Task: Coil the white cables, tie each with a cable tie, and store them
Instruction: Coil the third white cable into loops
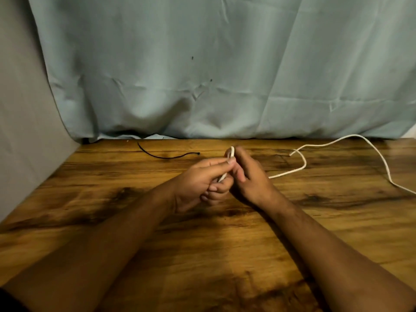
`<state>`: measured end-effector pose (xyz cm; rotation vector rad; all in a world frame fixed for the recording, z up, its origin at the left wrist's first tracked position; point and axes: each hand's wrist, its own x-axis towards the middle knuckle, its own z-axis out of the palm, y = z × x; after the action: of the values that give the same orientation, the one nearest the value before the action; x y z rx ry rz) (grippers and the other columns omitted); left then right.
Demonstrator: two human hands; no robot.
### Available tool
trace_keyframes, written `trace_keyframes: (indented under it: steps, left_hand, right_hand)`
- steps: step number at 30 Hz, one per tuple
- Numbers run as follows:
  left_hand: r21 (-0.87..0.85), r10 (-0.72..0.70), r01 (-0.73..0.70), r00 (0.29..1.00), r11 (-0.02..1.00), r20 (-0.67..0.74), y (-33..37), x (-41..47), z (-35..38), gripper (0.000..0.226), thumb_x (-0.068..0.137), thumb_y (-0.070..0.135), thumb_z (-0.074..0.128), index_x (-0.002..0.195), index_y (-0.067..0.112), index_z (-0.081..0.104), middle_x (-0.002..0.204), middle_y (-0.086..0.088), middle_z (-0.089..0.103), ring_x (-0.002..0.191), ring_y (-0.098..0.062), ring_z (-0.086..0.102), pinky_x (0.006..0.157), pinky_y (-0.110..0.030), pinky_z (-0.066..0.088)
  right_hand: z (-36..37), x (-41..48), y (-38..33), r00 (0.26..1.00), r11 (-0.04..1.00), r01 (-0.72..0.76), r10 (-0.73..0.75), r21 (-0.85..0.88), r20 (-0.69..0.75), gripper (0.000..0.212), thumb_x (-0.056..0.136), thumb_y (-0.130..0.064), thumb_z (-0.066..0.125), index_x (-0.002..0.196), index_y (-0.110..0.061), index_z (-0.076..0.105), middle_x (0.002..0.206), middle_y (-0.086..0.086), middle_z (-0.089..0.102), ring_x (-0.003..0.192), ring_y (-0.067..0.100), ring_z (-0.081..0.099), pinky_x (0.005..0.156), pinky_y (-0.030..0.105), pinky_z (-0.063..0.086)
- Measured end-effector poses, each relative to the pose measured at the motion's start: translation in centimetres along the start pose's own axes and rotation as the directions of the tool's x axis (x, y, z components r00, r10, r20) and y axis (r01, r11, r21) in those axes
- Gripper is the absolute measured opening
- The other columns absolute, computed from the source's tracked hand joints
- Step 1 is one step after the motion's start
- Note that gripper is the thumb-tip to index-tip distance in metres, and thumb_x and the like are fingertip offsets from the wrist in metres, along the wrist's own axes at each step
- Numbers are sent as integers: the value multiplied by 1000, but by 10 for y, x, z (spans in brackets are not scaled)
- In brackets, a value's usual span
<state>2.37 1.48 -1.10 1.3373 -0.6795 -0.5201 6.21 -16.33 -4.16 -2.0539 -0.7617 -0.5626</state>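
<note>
Head view: left hand pinches a small first loop of white cable betw thumb & forefinger, low over the wooden table, roughly mid-table. Right hand sits against the loop, fingers bent, back to camera; can't tell if it grips the cable or only steadies it. Rest of cable runs out from under right hand, snakes right & out of frame. Black cable tie lies apart, near back edge by the blue-grey cloth, untouched. Coiling looks barely begun. Risks, imo: loop is tight, so cable may spring open if the pinch eases; long loose tail could kink or snag while drawn in; freeing one hand to reach the tie may let the coil unwind.
</note>
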Motion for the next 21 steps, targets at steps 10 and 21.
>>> trace_keyframes:
  steps: [10,21]
  left_hand:
    - [-316,93,-283,860,905,-502,0,6,-40,39,108,33,37,126,8,60,70,4,51,46,-4,37,41,-18,29]
    - [132,144,-71,694,989,-705,-8,3,-47,47,106,46,44,106,9,73,79,-3,75,76,-13,72,72,-27,59]
  right_hand:
    - [15,-1,-20,938,735,261,-39,-626,345,20,101,-42,48,109,-25,54,105,6,71,96,37,68,67,40,47]
    - [15,-2,-55,857,681,463,-178,-568,484,17,94,-36,56,101,-22,59,97,1,71,87,31,68,66,34,34]
